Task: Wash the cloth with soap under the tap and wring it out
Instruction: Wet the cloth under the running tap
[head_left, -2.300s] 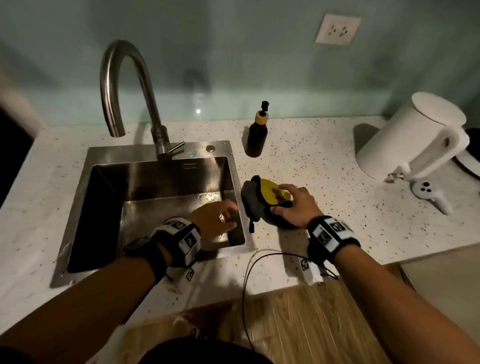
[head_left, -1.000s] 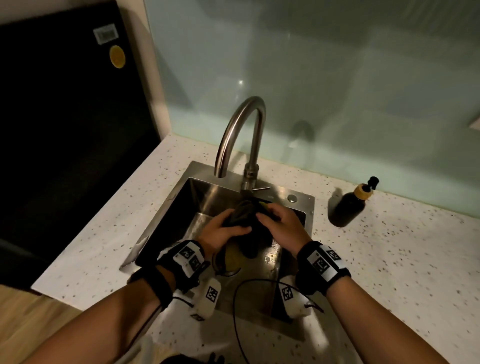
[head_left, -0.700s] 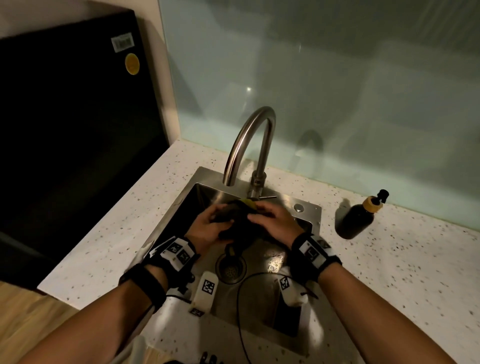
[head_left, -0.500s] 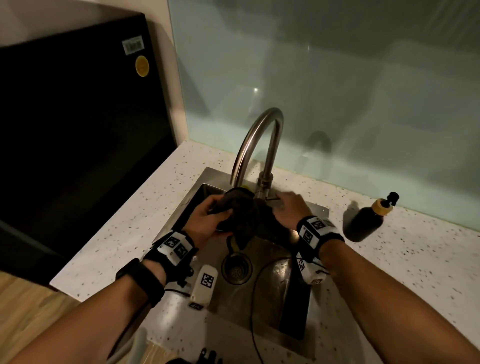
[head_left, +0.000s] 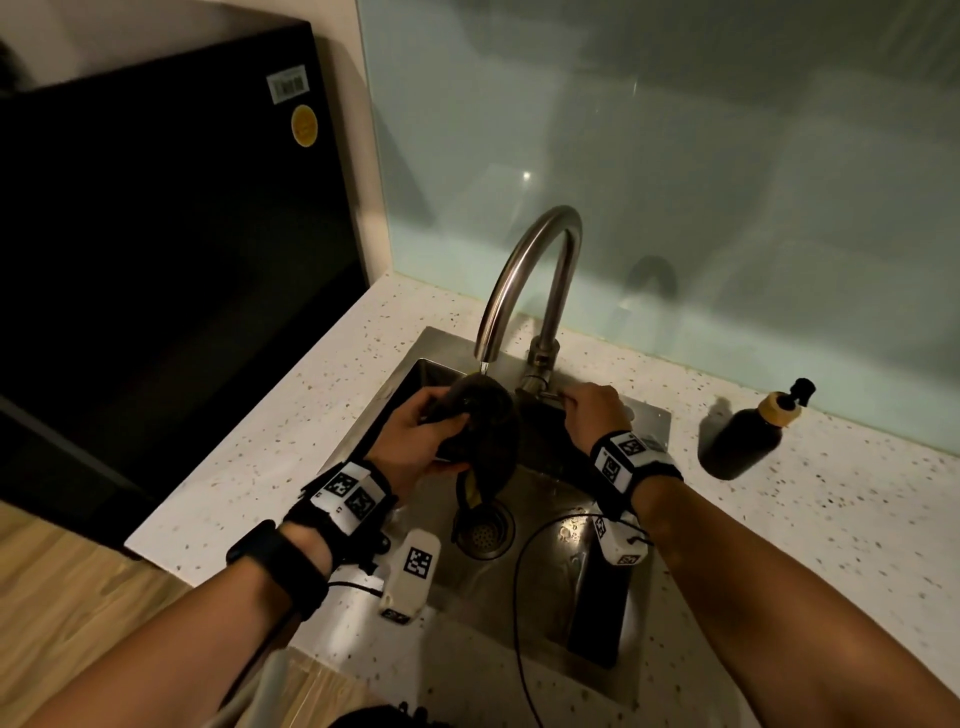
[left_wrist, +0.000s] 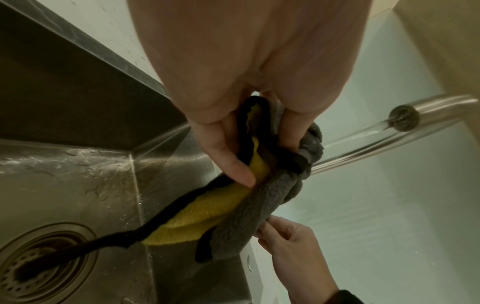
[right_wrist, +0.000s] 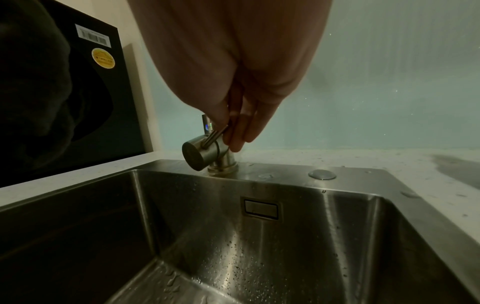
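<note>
My left hand (head_left: 415, 436) (left_wrist: 262, 144) grips a grey and yellow cloth (head_left: 483, 431) (left_wrist: 233, 205) bunched over the steel sink (head_left: 644, 426), right under the spout of the curved tap (head_left: 535, 270). Water runs from the spout (left_wrist: 403, 118) onto the cloth. A black edge strip of the cloth hangs down to the drain (head_left: 483, 530) (left_wrist: 39, 265). My right hand (head_left: 587, 410) (right_wrist: 233, 127) pinches the thin tap lever (right_wrist: 215, 134) at the tap's base. A dark soap bottle (head_left: 748, 436) with a pump top stands on the counter to the right.
A black appliance (head_left: 171, 270) stands against the wall left of the sink. The speckled white counter (head_left: 831, 519) runs around the sink, backed by a pale green glass splashback (head_left: 727, 182). A thin black cable (head_left: 519, 597) hangs across the basin.
The cloth went from the counter into the sink and up under the spout. My right hand let go of it and took the tap lever; water now runs.
</note>
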